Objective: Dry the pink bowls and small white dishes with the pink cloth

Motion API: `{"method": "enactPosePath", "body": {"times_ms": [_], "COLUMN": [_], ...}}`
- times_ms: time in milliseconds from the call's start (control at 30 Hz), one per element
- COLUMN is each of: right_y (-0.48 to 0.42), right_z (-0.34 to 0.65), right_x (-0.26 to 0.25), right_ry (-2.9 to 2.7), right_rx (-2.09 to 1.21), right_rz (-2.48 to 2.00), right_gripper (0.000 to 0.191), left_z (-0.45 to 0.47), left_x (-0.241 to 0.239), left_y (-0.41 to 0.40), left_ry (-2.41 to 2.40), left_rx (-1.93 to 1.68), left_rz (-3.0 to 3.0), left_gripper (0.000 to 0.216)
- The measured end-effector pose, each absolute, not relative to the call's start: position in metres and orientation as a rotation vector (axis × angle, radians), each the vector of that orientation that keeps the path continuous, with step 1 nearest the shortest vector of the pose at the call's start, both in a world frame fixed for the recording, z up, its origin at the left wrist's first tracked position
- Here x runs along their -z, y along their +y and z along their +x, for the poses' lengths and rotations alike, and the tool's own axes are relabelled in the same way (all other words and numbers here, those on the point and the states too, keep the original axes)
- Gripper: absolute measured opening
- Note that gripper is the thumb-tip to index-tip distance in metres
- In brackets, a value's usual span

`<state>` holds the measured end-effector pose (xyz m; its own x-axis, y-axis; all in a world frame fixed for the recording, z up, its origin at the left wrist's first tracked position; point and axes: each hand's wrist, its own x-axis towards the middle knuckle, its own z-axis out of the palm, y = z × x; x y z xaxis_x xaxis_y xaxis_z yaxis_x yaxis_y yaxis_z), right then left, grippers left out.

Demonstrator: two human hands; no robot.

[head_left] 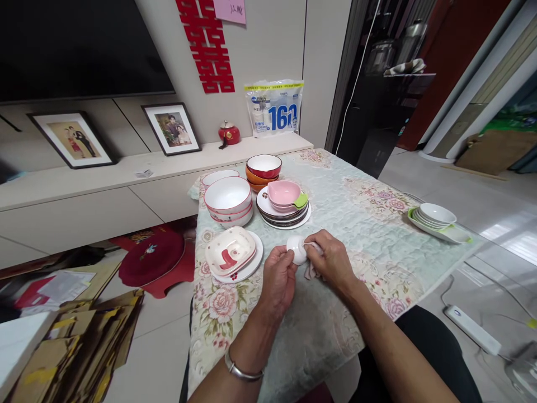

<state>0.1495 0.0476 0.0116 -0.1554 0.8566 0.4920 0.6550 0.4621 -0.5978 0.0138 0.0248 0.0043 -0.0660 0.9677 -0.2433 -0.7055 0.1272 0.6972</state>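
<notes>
Bracelet (243, 371) worn; white piece (296, 253) fingertip-pinched by left hand (278, 275), cloth (309, 273) by right hand (333, 258) (wiping seemingly unfinished); bowls (229, 210), plates (267, 207) already stacked.

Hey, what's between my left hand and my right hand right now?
In the head view, a small white piece of tableware lies between them, held by the left hand; a pale cloth shows beneath the right hand.

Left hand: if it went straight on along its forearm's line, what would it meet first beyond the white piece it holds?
Most likely the plate stack under the pink bowls, if the left hand stays low; its height is hard to judge from this one view.
</notes>
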Motion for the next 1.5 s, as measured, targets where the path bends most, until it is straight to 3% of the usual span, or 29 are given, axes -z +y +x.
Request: {"method": "enactPosePath", "body": {"times_ms": [233,433,633,833,1000,1167,1367,1500], "right_y": [0.046,0.049,0.047,0.049,0.048,0.05,0.044,0.04], "right_z": [0.149,0.149,0.147,0.149,0.148,0.15,0.145,0.143], "right_x": [-0.013,-0.009,-0.012,-0.009,-0.01,-0.008,-0.014,-0.018], "right_ry": [-1.928,-1.854,-1.894,-1.901,-1.908,-1.827,-1.907,-1.873], "right_rx": [-0.48,-0.319,-0.476,-0.328,-0.493,-0.326,-0.482,-0.368], "right_rz": [-1.15,-1.287,-1.17,-1.293,-1.154,-1.298,-1.082,-1.01], "right_gripper": [0.009,0.007,0.008,0.009,0.007,0.006,0.008,0.012], "left_z": [0.013,0.014,0.014,0.013,0.014,0.015,0.015,0.017], "left_x": [-0.006,-0.009,-0.007,-0.008,-0.006,-0.008,-0.011,-0.014], "left_y": [0.025,0.024,0.024,0.025,0.024,0.024,0.023,0.02], "left_ry": [0.828,0.809,0.83,0.829,0.851,0.821,0.851,0.857], "left_rx": [-1.446,-1.466,-1.433,-1.47,-1.447,-1.445,-1.445,-1.41], "left_rz": [0.378,0.386,0.397,0.376,0.377,0.373,0.394,0.508], "left_gripper": [0.027,0.027,0.021,0.026,0.026,0.028,0.028,0.03]}}
